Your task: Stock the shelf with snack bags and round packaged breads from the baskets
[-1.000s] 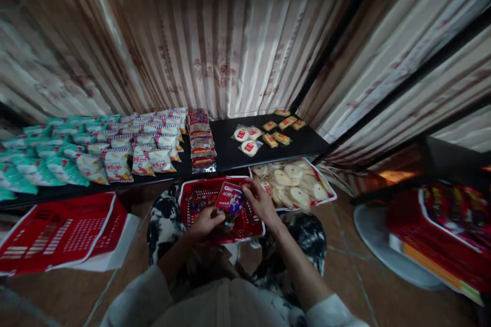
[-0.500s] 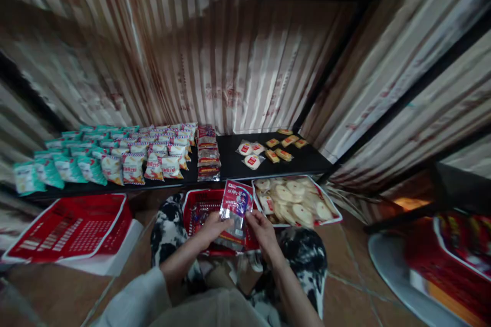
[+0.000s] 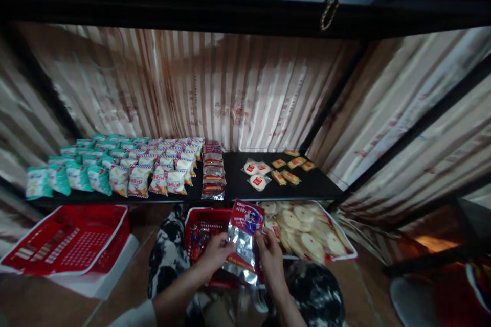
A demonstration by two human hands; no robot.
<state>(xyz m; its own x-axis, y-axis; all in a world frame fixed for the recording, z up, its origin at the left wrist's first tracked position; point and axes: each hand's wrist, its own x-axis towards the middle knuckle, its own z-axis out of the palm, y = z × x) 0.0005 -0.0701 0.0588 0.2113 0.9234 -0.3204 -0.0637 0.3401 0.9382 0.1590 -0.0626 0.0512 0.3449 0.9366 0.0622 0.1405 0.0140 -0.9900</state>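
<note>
Packet (image 3: 242, 237) is above the middle basket (image 3: 215, 216), side edges pinched in the grip of left hand (image 3: 215, 253) and right hand (image 3: 270, 255). Caution: slack grip could let the glossy packet slip into the basket.

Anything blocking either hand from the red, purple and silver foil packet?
Nothing visible: the left hand and right hand hold the red, purple and silver foil packet at opposite edges, above the red plastic basket.
</note>
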